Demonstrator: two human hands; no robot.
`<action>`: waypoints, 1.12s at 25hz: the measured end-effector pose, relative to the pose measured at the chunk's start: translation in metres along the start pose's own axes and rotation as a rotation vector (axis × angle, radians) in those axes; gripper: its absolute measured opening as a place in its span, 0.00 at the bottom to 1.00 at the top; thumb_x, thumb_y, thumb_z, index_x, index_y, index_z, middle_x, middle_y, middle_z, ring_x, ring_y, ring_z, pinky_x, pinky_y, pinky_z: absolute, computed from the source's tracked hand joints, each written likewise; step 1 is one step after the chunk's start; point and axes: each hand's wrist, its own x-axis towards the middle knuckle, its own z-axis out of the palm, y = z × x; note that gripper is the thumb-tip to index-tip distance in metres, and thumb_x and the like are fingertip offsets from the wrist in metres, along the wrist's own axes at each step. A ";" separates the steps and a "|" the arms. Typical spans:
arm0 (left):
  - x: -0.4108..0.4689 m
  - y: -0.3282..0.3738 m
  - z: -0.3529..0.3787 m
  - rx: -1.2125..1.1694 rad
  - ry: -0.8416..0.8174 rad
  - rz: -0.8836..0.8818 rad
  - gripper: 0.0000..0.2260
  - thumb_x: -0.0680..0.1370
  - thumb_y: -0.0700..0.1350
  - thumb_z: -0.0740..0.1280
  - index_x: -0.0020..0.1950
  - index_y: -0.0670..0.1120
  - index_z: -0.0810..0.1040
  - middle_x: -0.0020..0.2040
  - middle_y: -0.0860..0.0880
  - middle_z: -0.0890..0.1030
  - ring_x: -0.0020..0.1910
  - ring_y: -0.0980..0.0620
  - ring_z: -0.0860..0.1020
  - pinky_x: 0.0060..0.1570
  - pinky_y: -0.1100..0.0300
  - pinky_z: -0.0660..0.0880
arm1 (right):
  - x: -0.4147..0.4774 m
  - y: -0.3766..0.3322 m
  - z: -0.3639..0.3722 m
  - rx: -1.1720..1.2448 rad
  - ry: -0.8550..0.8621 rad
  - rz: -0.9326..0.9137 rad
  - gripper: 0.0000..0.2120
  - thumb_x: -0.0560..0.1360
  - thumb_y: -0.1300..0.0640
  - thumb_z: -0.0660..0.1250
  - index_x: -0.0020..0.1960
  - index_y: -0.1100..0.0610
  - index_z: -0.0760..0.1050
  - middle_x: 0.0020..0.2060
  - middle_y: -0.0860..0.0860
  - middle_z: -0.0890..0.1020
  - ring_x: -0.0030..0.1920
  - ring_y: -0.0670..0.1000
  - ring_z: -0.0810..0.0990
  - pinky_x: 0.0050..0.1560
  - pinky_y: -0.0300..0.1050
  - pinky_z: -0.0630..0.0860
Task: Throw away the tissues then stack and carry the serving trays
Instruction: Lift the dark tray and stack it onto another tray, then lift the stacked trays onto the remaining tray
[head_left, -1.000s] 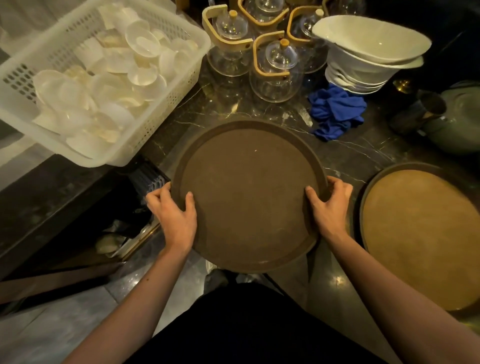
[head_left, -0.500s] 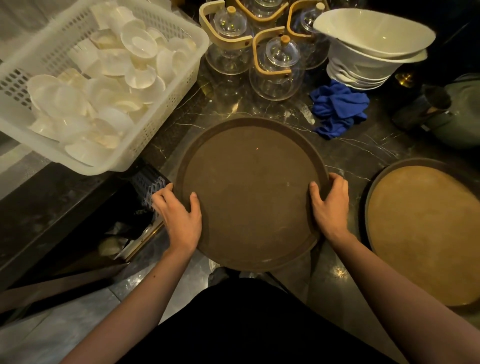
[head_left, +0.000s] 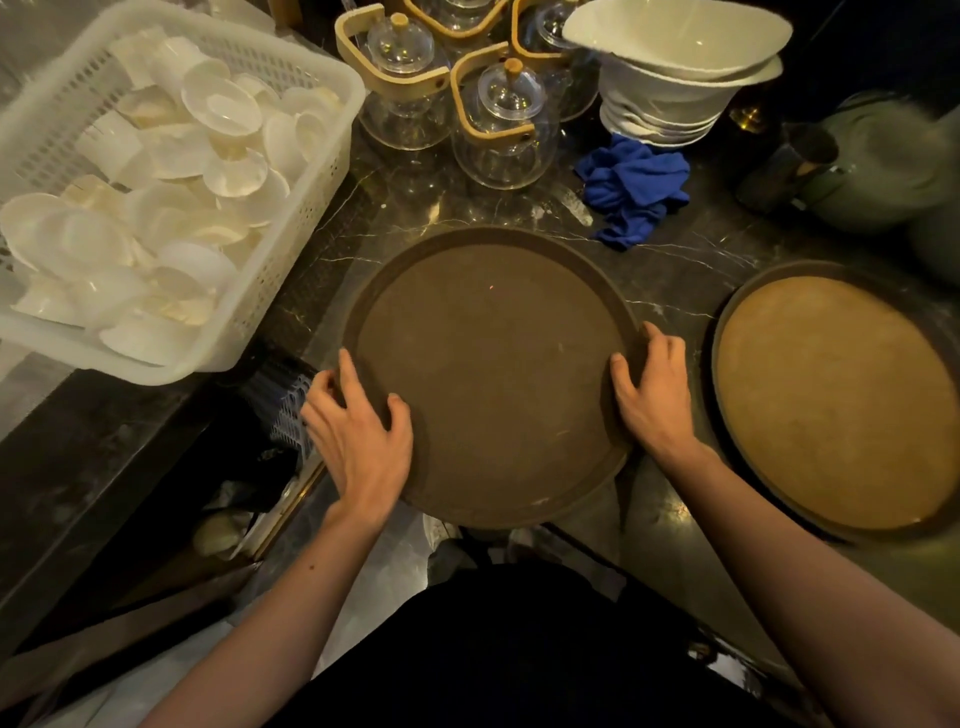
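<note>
Head view shows a dark brown round tray (head_left: 488, 374) at centre on the black marble counter (head_left: 675, 270), its near edge hanging past the counter's lip toward the person. The left hand (head_left: 358, 441) sits at the tray's 8 o'clock, thumb on the tray face and fingers (head_left: 324, 387) spread loosely over the rim, not clearly clamped. The right hand (head_left: 654, 400) grips the rim at 3 o'clock, thumb on top and fingers curled around the outer edge. A second, tan tray (head_left: 836, 400) lies flat at 3 o'clock of the first, near but apart. No tissues show on either tray, so that step looks done; the stacking step appears to be in hand. At 10 o'clock stands a white basket (head_left: 311, 218) of small dishes, at 12 o'clock glass teapots (head_left: 493, 130), at 1 o'clock a stack of white bowls (head_left: 670, 67) and a blue cloth (head_left: 634, 187).

Next, the brown tray likely needs lifting level with both hands and carrying toward 3 o'clock onto the tan one, rims aligned. The left hand would want a firmer hold first.
</note>
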 end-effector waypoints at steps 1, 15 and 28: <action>-0.001 0.000 -0.002 0.009 0.003 0.037 0.30 0.76 0.50 0.64 0.75 0.43 0.60 0.69 0.37 0.63 0.66 0.37 0.63 0.65 0.44 0.62 | -0.004 0.001 -0.002 0.005 0.004 -0.001 0.28 0.80 0.51 0.63 0.75 0.60 0.61 0.65 0.59 0.69 0.63 0.57 0.73 0.63 0.52 0.72; -0.034 0.115 0.009 -0.175 -0.187 0.547 0.20 0.78 0.50 0.63 0.68 0.45 0.71 0.66 0.45 0.70 0.64 0.46 0.69 0.58 0.49 0.73 | -0.036 0.036 -0.063 -0.037 0.060 -0.202 0.25 0.80 0.51 0.62 0.74 0.57 0.63 0.64 0.57 0.71 0.63 0.54 0.71 0.62 0.46 0.69; -0.160 0.287 0.088 -0.090 -0.410 0.644 0.27 0.79 0.58 0.59 0.75 0.48 0.60 0.71 0.45 0.62 0.69 0.45 0.65 0.61 0.47 0.72 | -0.045 0.248 -0.205 -0.071 0.211 -0.004 0.33 0.78 0.47 0.65 0.77 0.58 0.58 0.68 0.62 0.67 0.66 0.62 0.69 0.64 0.58 0.72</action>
